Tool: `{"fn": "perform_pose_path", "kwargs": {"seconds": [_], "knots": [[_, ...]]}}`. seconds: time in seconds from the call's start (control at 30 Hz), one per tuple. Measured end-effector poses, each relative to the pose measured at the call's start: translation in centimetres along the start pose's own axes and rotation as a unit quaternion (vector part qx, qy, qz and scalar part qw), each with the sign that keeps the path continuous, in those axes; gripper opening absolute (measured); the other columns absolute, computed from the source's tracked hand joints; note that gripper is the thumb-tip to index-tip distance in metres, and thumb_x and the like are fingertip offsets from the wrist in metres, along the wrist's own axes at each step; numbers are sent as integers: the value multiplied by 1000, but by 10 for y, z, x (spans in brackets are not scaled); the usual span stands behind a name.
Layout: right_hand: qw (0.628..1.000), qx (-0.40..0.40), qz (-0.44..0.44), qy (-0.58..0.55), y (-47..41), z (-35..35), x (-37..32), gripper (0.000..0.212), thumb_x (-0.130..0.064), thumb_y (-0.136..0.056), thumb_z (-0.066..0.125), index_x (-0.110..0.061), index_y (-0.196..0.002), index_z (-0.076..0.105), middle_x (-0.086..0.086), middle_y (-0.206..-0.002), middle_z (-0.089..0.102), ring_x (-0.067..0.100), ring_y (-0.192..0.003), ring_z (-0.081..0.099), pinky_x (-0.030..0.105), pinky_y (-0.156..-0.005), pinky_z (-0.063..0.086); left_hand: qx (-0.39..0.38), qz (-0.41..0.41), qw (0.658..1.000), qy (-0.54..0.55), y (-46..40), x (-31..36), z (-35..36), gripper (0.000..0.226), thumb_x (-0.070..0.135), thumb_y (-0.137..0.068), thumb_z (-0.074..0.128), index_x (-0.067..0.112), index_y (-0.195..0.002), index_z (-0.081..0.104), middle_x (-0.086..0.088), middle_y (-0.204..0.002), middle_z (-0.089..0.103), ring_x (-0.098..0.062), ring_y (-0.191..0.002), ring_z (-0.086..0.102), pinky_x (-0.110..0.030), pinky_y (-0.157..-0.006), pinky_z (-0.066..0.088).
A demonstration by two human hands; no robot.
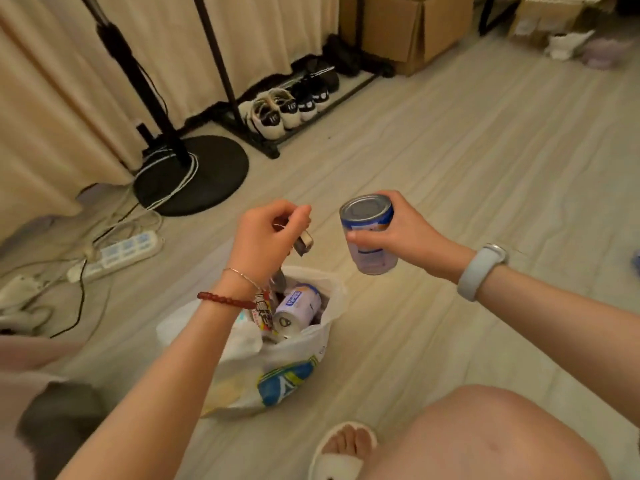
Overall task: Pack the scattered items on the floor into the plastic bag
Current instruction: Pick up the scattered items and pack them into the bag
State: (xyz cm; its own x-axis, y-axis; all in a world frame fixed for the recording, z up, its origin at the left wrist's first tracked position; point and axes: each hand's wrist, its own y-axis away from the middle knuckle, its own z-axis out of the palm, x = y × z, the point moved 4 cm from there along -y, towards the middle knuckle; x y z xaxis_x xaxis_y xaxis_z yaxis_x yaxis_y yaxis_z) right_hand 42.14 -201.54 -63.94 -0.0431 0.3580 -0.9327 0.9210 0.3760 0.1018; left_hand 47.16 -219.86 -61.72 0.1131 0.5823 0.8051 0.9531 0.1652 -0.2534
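Note:
A white plastic bag [308, 344] with a blue and yellow print stands open on the floor below my hands. Inside it lies a white and blue can [298, 308] beside a snack packet [265, 318]. My left hand [265, 237] hovers above the bag's mouth and pinches a small dark object with a pale end [304, 244], which hangs from my fingers. To its right, my right hand [401, 233] grips a blue and white tin can [370, 233], held upright and tilted slightly, above the floor beside the bag.
A black round stand base [207, 174] with coiled cord sits at the left back. A power strip [117, 252] and cables lie left of the bag. A shoe rack [294, 105] and cardboard boxes [408, 29] line the far wall. My knee [502, 434] and slippered foot [346, 448] are at the bottom right.

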Motion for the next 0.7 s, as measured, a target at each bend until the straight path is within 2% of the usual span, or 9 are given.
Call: {"fn": "perform_pose_path", "kwargs": {"seconds": [0.07,0.17,0.3,0.37,0.4,0.47,0.57,0.63,0.7], "knots": [[1000,-7,-9,-9,-11,27,-9,62,-21,-69,78,-18,-117,38,-11,-100,52,6,-93,54,17,-77,44,22,-16,1000,12,10,-18,-12,17,21,-88,56,16,-74,64,11,-67,62,3,-61,57,-11,-62,44],[999,-14,-2,-33,-24,63,-8,63,-20,-70,77,-15,-119,38,-4,-107,53,11,-98,54,18,-77,46,25,-79,997,-2,22,-59,-13,16,24,-87,57,16,-76,66,4,-70,64,-3,-64,58,-14,-64,45],[997,-19,37,-72,-37,98,10,67,-19,-71,77,-13,-123,35,-1,-110,53,12,-99,55,15,-75,48,-11,-180,983,21,38,-110,1,14,23,-84,62,10,-84,67,-5,-81,68,-18,-78,63,-25,-74,50],[997,-23,46,-62,-41,105,19,69,-21,-70,77,-11,-123,35,-3,-107,53,11,-98,55,15,-74,47,-54,-180,982,26,49,-119,14,11,19,-83,64,9,-87,67,-7,-87,69,-16,-79,63,-18,-73,49],[997,-25,49,-51,-41,107,23,70,-23,-70,77,-11,-124,34,-5,-105,53,10,-98,55,16,-75,47,-73,-169,983,9,54,-122,19,11,18,-83,64,9,-88,67,-7,-89,69,-15,-79,62,-16,-72,48],[998,-28,53,-25,-40,109,30,72,-27,-69,77,-13,-124,34,-6,-108,52,10,-100,54,21,-80,47,-81,-133,986,-60,62,-125,23,12,21,-84,62,12,-90,67,-4,-90,68,-16,-83,60,-23,-76,47],[998,-23,57,6,-42,111,38,72,-33,-67,78,-16,-122,34,-5,-111,52,11,-102,54,27,-85,48,-7,-95,984,-150,63,-132,8,22,32,-85,54,16,-89,68,-3,-90,68,-23,-90,55,-24,-78,35],[998,-26,60,0,-47,117,39,69,-32,-68,77,-17,-120,34,-8,-106,52,11,-101,54,25,-82,47,18,-121,968,-217,61,-143,-6,26,37,-85,50,20,-95,67,-2,-99,66,-26,-101,52,-31,-82,32],[998,-38,58,-12,-53,127,36,65,-27,-71,76,-16,-118,33,-12,-101,49,9,-98,53,19,-77,45,-37,-158,940,-300,63,-160,-15,28,41,-88,49,24,-107,63,2,-112,62,-23,-113,45,-35,-88,28]]}}
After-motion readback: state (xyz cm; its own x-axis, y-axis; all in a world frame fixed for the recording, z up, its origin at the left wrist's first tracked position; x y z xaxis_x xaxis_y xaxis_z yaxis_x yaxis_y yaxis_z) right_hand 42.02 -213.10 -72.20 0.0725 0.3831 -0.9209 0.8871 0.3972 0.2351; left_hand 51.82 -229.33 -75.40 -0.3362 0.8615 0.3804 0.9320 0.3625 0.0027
